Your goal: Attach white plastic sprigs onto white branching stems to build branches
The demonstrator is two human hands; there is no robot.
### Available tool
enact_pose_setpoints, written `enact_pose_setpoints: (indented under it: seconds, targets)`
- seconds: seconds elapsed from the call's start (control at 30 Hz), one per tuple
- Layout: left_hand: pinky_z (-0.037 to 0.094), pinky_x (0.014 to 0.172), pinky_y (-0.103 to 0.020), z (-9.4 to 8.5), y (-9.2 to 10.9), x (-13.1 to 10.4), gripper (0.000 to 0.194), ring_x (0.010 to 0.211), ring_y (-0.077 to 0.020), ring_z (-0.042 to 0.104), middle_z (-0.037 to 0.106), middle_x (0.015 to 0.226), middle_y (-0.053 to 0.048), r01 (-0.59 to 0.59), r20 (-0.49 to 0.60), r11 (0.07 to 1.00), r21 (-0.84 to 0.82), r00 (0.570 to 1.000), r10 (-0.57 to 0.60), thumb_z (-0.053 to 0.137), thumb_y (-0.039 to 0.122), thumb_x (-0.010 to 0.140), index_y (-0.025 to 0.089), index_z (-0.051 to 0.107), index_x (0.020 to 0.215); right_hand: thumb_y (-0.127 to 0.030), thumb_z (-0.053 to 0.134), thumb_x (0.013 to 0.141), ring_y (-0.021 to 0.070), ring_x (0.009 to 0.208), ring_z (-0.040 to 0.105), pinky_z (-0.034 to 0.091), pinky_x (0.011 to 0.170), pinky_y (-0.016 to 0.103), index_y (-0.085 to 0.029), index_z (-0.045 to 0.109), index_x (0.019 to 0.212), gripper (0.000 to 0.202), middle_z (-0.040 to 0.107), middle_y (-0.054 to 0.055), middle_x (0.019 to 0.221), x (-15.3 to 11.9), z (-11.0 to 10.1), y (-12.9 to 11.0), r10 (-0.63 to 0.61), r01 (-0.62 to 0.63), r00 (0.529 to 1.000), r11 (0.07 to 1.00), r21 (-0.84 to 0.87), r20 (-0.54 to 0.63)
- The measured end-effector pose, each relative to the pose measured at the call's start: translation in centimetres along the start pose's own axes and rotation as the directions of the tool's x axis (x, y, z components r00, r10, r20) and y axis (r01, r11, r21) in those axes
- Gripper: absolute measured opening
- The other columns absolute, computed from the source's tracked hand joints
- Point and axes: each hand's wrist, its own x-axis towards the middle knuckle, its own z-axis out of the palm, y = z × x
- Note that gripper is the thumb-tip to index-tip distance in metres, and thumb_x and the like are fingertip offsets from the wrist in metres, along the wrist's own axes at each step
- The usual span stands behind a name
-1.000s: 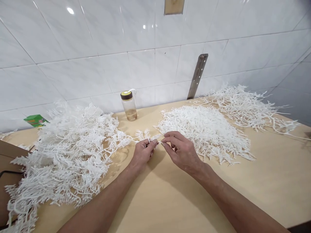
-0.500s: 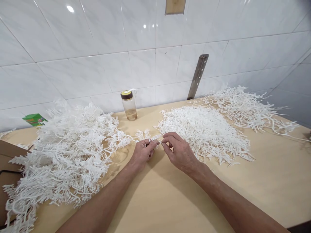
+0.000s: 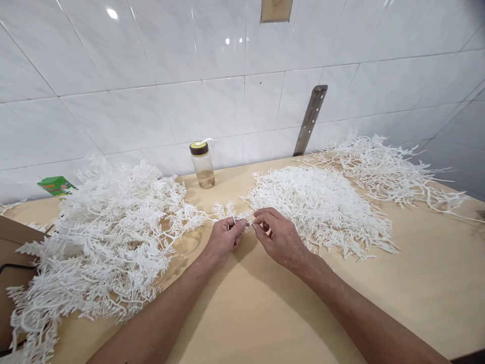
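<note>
Viewed from inside the room, a pale tiled wall point(image 3: 212, 55) forms the far limit of the station. The table point(image 3: 288, 313) runs along its foot. I note the left pile point(image 3: 113, 227), a broad tangle of white branching strands, reaching toward the near left corner, with loose ends trailing right. The middle pile point(image 3: 314, 202) is denser, made up of short white pieces, and lies just beyond the right hand. At far right sits the right pile point(image 3: 382, 167), looser and stringier. A brown box point(image 3: 18, 240) stands at the left edge, partly behind strands. A metal bracket point(image 3: 310, 121) leans at a tilt against the wall.

The left hand point(image 3: 226, 236) is closed, thumb over bent forefinger, clamped on a white sprig. The right hand point(image 3: 278, 233) faces it, thumb and forefinger tips brought close at the sprig's right end; whether they grip it I cannot tell.

A bottle point(image 3: 202, 167) with some liquid stands upright near the wall; a green carton point(image 3: 57, 186) shows behind the left pile.

Smallest, and central: the sprig point(image 3: 245, 215) lies between the hands, its long axis roughly left to right. It extends rightward from the left hand, the nearer one, toward the right fingertips. Any join with the trailing strands is hidden.
</note>
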Motion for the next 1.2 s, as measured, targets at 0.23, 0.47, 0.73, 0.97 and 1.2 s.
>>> enact_pose_setpoints:
  seconds: [0.23,0.47,0.73,0.97,1.2]
  targets:
    - [0.017,0.043,-0.023,0.3,0.2,-0.2,0.044,0.040,-0.0057,0.029,0.039,0.045,0.007,0.008,-0.025,0.998,0.066,1.000,-0.007,0.073,0.054,0.070,0.018,0.049,0.061,-0.012,0.049,0.087,0.0142,0.070,0.056,0.047,0.063,0.028,-0.021,0.052,0.086,0.009,0.061,0.007,0.097,-0.1,0.2,0.2,0.002,0.000,0.999,0.999,-0.054,0.038]
    - [0.023,0.048,-0.024,1.0,-0.1,-0.6,0.041,0.047,-0.0071,0.030,0.036,0.048,0.007,-0.100,-0.114,0.980,0.171,0.986,0.120,0.071,0.049,0.072,0.018,0.049,0.057,-0.014,0.049,0.085,0.0146,0.065,0.053,0.041,0.059,0.028,-0.021,0.049,0.080,0.008,0.057,0.004,0.084,-0.3,0.8,-0.4,0.090,-0.081,0.995,0.977,-0.200,0.039]
    - [0.021,0.048,-0.022,1.0,-0.1,-1.2,0.040,0.048,-0.0063,0.027,0.034,0.049,0.007,-0.084,-0.154,0.984,0.157,0.982,0.108,0.071,0.051,0.072,0.017,0.053,0.061,-0.020,0.053,0.085,0.0161,0.058,0.050,0.038,0.059,0.030,-0.020,0.052,0.076,0.009,0.055,0.001,0.067,0.8,-2.6,2.4,0.329,-0.398,0.908,0.872,-0.285,-0.258]
    - [0.015,0.044,-0.022,1.0,-0.3,-0.8,0.041,0.042,-0.0043,0.022,0.034,0.046,0.008,-0.033,-0.115,0.999,0.006,0.993,0.034,0.073,0.054,0.071,0.013,0.064,0.072,-0.023,0.058,0.087,0.0143,0.060,0.055,0.044,0.060,0.029,-0.019,0.057,0.088,0.005,0.061,0.004,0.082,0.7,-3.9,1.8,0.146,-0.232,0.914,0.954,-0.191,-0.378]
    - [0.017,0.042,-0.021,0.9,-0.1,-0.7,0.041,0.041,-0.0052,0.026,0.036,0.044,0.007,-0.014,-0.129,1.000,-0.009,0.992,0.013,0.073,0.052,0.072,0.016,0.055,0.064,-0.022,0.054,0.094,0.0136,0.064,0.056,0.047,0.063,0.028,-0.018,0.058,0.096,0.006,0.063,0.006,0.091,-0.4,0.1,-0.8,-0.057,0.042,0.992,0.991,-0.125,-0.115]
